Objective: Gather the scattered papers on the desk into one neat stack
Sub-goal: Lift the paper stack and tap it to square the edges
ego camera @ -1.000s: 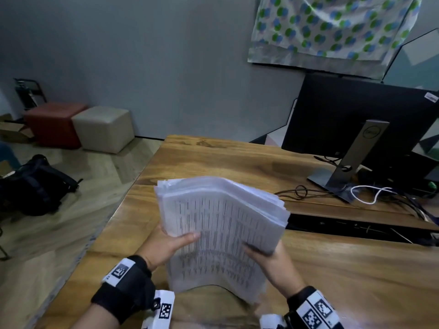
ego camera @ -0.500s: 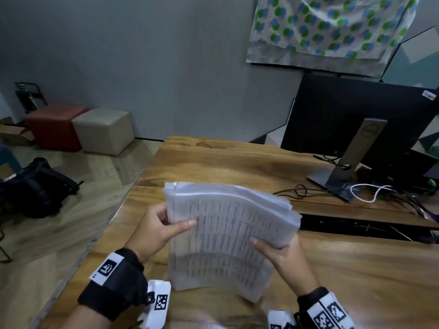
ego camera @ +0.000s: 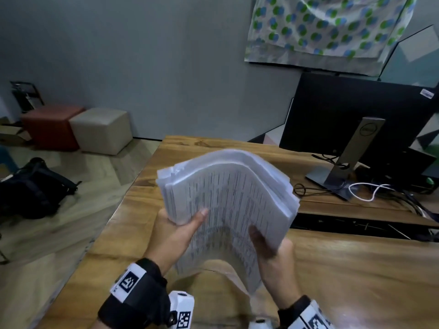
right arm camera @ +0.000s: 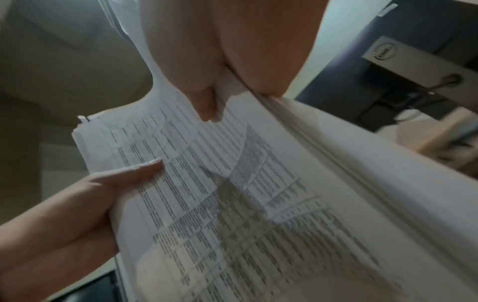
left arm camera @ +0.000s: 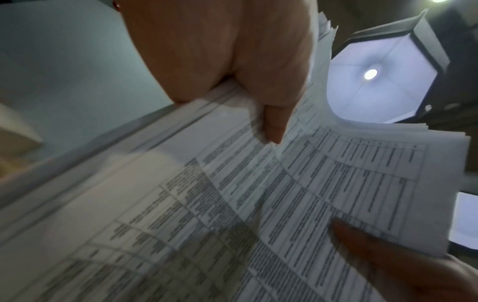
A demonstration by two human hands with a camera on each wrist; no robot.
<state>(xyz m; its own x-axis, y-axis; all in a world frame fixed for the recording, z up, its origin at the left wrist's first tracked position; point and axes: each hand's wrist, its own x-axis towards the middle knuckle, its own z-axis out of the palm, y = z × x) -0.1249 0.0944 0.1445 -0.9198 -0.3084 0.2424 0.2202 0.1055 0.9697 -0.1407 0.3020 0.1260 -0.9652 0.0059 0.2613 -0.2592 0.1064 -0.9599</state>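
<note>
A thick stack of printed papers (ego camera: 228, 205) is held upright above the wooden desk (ego camera: 356, 269), its top bowing away from me and its lower edge arched just over the wood. My left hand (ego camera: 175, 231) grips the stack's left edge, thumb across the front page. My right hand (ego camera: 270, 255) grips the right edge the same way. Seen from the left wrist, the left hand (left arm camera: 232, 67) clamps the papers (left arm camera: 232, 204). In the right wrist view, the right hand (right arm camera: 227, 51) pinches the sheets (right arm camera: 245, 194). The top edges are uneven.
A black monitor (ego camera: 351, 115) on a grey stand (ego camera: 349, 162) sits at the desk's back right, with tangled cables (ego camera: 370, 191) and a dark slot behind the stack. On the floor to the left are two cube stools (ego camera: 78, 129) and a black bag (ego camera: 31, 186).
The stack has been lifted and tilted more upright, its top bending further away. Both hands have slid along the side edges while keeping hold.
</note>
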